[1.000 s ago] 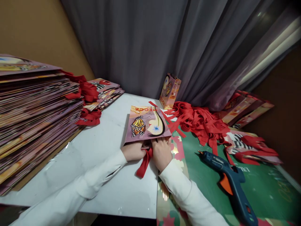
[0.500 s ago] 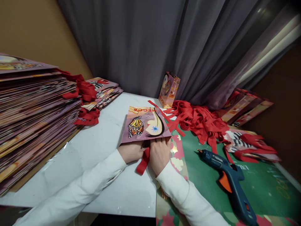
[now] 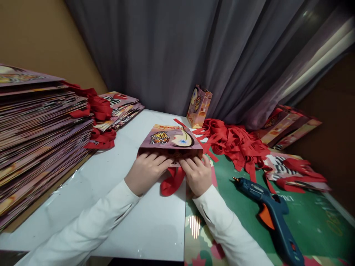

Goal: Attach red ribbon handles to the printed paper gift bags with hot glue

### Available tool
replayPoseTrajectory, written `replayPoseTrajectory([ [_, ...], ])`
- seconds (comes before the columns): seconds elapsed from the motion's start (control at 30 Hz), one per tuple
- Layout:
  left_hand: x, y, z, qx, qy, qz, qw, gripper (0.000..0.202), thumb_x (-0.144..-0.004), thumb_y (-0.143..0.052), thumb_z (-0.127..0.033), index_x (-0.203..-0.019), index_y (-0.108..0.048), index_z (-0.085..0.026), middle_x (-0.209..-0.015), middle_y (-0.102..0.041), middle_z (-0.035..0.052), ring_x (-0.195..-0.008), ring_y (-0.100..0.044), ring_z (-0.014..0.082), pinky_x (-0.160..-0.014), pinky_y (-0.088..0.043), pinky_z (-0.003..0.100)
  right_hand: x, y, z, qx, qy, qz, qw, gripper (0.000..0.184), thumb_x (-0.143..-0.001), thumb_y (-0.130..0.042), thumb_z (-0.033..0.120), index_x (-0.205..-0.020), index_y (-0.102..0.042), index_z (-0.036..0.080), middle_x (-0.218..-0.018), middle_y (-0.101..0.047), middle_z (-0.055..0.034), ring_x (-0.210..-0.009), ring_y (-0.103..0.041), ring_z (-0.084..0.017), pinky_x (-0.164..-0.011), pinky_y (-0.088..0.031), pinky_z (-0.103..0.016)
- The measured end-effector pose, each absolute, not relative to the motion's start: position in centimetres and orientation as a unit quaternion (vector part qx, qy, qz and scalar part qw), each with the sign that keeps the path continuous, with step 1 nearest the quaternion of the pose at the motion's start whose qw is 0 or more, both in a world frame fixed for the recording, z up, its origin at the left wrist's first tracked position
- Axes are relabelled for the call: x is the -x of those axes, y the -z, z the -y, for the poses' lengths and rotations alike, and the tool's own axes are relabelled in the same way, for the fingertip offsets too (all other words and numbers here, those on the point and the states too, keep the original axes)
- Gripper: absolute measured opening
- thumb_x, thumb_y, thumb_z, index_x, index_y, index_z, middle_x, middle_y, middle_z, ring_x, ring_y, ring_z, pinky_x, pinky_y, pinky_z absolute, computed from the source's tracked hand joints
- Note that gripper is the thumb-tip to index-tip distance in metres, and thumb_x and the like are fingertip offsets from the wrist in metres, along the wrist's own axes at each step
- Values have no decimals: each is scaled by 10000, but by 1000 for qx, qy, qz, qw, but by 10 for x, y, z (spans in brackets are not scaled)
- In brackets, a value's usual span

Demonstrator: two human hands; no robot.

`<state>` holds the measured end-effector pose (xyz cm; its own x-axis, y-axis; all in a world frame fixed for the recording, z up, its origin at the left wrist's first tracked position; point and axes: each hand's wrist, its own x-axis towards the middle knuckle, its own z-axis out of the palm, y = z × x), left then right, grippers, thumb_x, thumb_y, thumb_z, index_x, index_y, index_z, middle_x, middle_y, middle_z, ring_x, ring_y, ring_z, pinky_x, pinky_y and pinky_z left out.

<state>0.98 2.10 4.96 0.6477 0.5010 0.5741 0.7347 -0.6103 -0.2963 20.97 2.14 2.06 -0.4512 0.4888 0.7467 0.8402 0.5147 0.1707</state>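
Observation:
A printed paper gift bag (image 3: 172, 137) with a butterfly and a face design lies in front of me, its mouth toward me and gaping. At the left of the mouth, my left hand (image 3: 148, 170) has its fingers inside over the lower wall. My right hand (image 3: 197, 174) holds the same edge on the right, its little finger outside the bag. Both thumbs and the fingertips are hidden. A red ribbon handle (image 3: 172, 184) hangs in a loop from the lower edge between my hands.
A tall stack of flat bags (image 3: 41, 136) stands at left. Red ribbons (image 3: 233, 142) are heaped behind right. A blue glue gun (image 3: 270, 210) lies on a green printed sheet (image 3: 235, 221). One bag (image 3: 199, 107) stands upright near the curtain (image 3: 152, 55); more bags (image 3: 288, 125) sit far right.
The bag's mouth has widened and its upper panel has lifted and tilted. Both hands have spread apart, with fingers now visible inside the mouth. The ribbon loop has shifted up slightly.

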Motion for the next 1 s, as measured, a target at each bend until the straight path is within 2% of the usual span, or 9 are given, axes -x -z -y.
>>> replayPoseTrajectory([
  [0.1,1,-58,-24,883,224,330,245,196,-886,-562,-227,-1034,-677,-168,-867,-723,58,-758,-627,216,-638,-435,352,-217,-27,-23,405,287,800,336,229,-941,-482,129,-986,-700,181,-739,-701,-10,-679,-524,-149,-1006,-329,-374],
  [0.2,13,-69,-24,913,214,292,187,308,-848,-521,-273,-1086,-652,-128,-966,-729,97,-797,-651,224,-696,-470,356,-223,-31,-25,406,286,795,349,248,-913,-487,85,-936,-717,175,-656,-677,9,-593,-498,-128,-1067,-330,-360],
  [0.3,19,-74,-22,919,204,302,152,398,-772,-497,-203,-1137,-628,-116,-1035,-723,98,-851,-659,230,-746,-489,356,-227,-33,-27,410,283,793,350,277,-911,-467,77,-928,-725,176,-614,-656,20,-550,-479,-123,-1098,-328,-350],
  [0.37,18,-73,-22,907,204,318,186,361,-794,-486,-143,-1123,-634,-123,-993,-727,87,-825,-656,221,-732,-489,351,-227,-34,-27,410,279,798,342,281,-914,-460,85,-947,-724,175,-625,-660,18,-553,-482,-124,-1100,-331,-351],
  [0.53,5,-62,-23,877,211,312,297,225,-880,-461,-80,-926,-675,-130,-704,-675,37,-605,-589,187,-577,-433,340,-218,-36,-22,393,272,821,313,248,-943,-463,140,-974,-706,181,-747,-706,-10,-662,-533,-144,-1085,-307,-375],
  [0.63,-4,-57,-20,870,230,301,317,225,-900,-470,-90,-979,-677,-136,-765,-695,39,-656,-604,189,-572,-420,336,-209,-34,-16,387,255,828,315,244,-965,-450,181,-1044,-682,180,-925,-737,-37,-802,-565,-169,-1079,-270,-417],
  [0.7,-8,-54,-17,869,242,289,321,233,-909,-463,-84,-982,-679,-136,-803,-710,36,-673,-610,182,-591,-427,333,-203,-32,-12,385,247,831,317,248,-975,-446,189,-1100,-660,173,-955,-739,-43,-833,-568,-174,-1058,-265,-435],
  [0.87,-8,-55,-17,870,267,263,319,200,-926,-486,-118,-914,-684,-146,-715,-699,2,-581,-569,153,-572,-408,327,-199,-31,-9,364,282,820,339,178,-963,-497,186,-966,-675,166,-702,-693,3,-639,-517,-129,-994,-314,-414],
  [1.0,4,-64,-20,872,286,259,301,216,-948,-482,-163,-873,-684,-163,-702,-712,-3,-545,-565,138,-555,-390,320,-209,-35,-12,357,290,810,364,179,-945,-516,157,-922,-689,196,-677,-689,22,-605,-515,-107,-1017,-323,-378],
])
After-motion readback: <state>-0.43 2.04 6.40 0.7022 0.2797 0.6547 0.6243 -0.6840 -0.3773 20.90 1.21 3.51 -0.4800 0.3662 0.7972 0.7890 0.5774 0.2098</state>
